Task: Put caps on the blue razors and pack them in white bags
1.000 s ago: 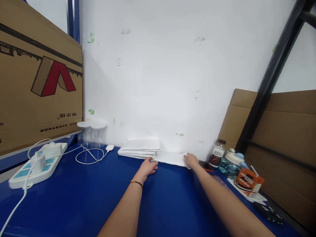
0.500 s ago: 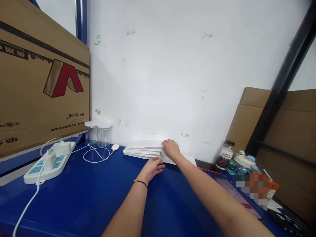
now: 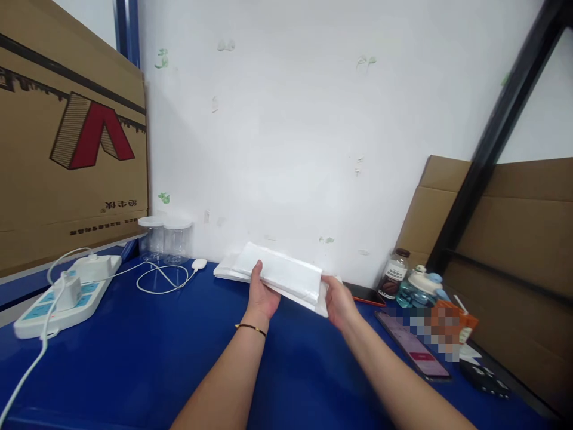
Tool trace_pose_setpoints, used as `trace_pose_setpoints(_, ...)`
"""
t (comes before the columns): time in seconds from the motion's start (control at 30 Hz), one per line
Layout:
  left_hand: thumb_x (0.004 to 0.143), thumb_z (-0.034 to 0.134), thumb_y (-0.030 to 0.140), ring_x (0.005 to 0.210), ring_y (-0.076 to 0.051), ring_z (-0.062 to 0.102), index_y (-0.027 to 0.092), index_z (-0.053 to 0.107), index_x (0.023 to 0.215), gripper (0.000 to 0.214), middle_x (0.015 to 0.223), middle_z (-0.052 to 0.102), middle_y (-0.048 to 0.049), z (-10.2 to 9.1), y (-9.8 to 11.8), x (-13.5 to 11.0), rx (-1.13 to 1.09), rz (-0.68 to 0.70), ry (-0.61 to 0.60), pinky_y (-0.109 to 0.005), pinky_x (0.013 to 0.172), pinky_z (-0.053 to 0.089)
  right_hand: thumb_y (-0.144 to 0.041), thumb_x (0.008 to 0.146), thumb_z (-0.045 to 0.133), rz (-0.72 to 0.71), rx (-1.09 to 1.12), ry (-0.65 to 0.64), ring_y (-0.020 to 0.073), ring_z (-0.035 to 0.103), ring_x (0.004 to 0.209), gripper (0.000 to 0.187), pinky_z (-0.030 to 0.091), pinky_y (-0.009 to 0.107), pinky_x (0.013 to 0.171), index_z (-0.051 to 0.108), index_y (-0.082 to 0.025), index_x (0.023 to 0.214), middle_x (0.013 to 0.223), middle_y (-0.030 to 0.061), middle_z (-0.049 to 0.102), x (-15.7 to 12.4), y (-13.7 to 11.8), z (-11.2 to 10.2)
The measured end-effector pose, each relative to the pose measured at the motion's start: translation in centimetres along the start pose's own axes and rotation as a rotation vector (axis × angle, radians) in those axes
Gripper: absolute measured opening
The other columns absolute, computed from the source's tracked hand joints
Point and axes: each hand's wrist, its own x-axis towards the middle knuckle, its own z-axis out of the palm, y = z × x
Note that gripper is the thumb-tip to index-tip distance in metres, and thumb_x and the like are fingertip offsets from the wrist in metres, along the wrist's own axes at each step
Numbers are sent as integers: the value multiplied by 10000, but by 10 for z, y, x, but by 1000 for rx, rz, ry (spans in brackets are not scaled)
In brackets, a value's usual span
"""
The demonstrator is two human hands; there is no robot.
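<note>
A bundle of white flat packets (image 3: 286,276) is lifted a little above the blue table (image 3: 134,346), tilted down to the right. My left hand (image 3: 261,295) grips its left end, thumb on top. My right hand (image 3: 336,301) holds its right end from below. More white packets (image 3: 226,270) lie stacked on the table just behind, against the white wall. A thin bracelet circles my left wrist.
A white power strip (image 3: 62,301) with plugged chargers and a looping cable (image 3: 161,278) lies at the left, by two clear jars (image 3: 163,240). A big cardboard box (image 3: 67,137) stands at the far left. Bottles (image 3: 396,273), a phone (image 3: 414,345) and cardboard sit at the right.
My right hand went from the loose packets at the right to the stack; now both hands have taken hold of a bundle and lifted it off the stack toward me.
</note>
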Motion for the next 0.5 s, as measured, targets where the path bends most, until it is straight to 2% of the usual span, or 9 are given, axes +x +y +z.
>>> trace_pose_setpoints(0.07, 779, 460, 539, 1136, -253, 527, 143, 552, 1117, 529, 1229, 569, -97, 5, 0, -3, 26, -31, -54, -340, 905, 487, -289, 727, 383, 251, 115, -57, 234, 624, 608, 328, 460, 319, 516, 576, -128, 938, 720, 92, 675, -6, 19, -5)
trace_pose_setpoints(0.17, 745, 532, 509, 1079, -253, 563, 127, 570, 1072, 504, 1181, 596, -122, 16, 0, -4, 109, -44, -50, -352, 904, 474, -278, 723, 351, 443, 238, -130, 216, 616, 554, 305, 438, 297, 458, 576, -149, 883, 660, 74, 661, -14, 40, -4)
trace_pose_setpoints(0.27, 715, 618, 450, 1043, -242, 576, 144, 556, 1067, 471, 1128, 615, -110, 32, -1, -4, 261, 74, -12, -361, 891, 461, -327, 783, 372, 512, 369, -98, 164, 600, 519, 246, 408, 235, 433, 552, -177, 858, 628, 35, 628, -20, 47, 0)
trace_pose_setpoints(0.37, 690, 675, 399, 1054, -225, 565, 161, 549, 1076, 470, 1102, 617, -93, 52, -2, -5, 392, 211, -73, -354, 909, 431, -438, 841, 356, 538, 462, -55, 140, 595, 518, 311, 405, 207, 431, 532, -182, 849, 630, 27, 602, -22, 47, 0)
trace_pose_setpoints(0.5, 678, 699, 359, 1026, -215, 578, 185, 553, 1061, 446, 1105, 609, -79, 70, -2, -7, 411, 281, -124, -354, 893, 431, -402, 831, 444, 453, 375, 72, 109, 521, 419, 232, 340, 176, 360, 505, -185, 777, 551, -8, 540, -16, 51, -4)
